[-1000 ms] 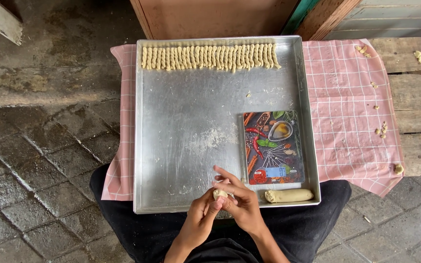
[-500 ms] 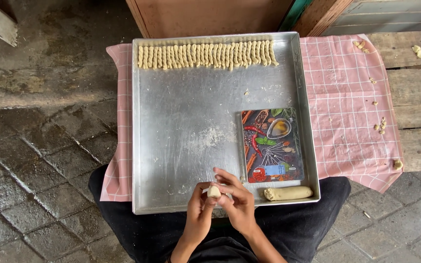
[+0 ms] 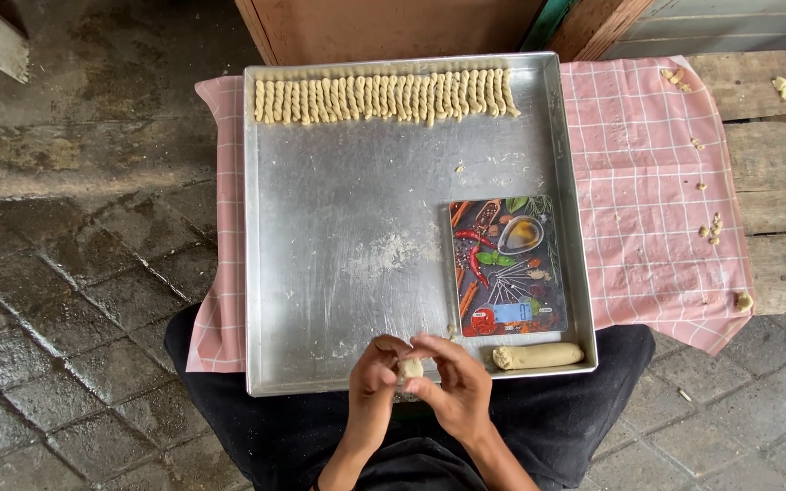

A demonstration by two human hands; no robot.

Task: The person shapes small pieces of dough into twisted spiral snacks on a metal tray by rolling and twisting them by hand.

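At the tray's 6 o'clock edge | small pale dough lump (image 3: 410,368) pinched between left hand (image 3: 374,380) and right hand (image 3: 458,386) | beige dough log (image 3: 539,355) lying crosswise at 3 o'clock, right hand closer

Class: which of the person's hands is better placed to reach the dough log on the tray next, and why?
Probably the right hand: it sits nearer the dough log at the tray edge. The left hand lies farther away. Both pinch the small dough piece.
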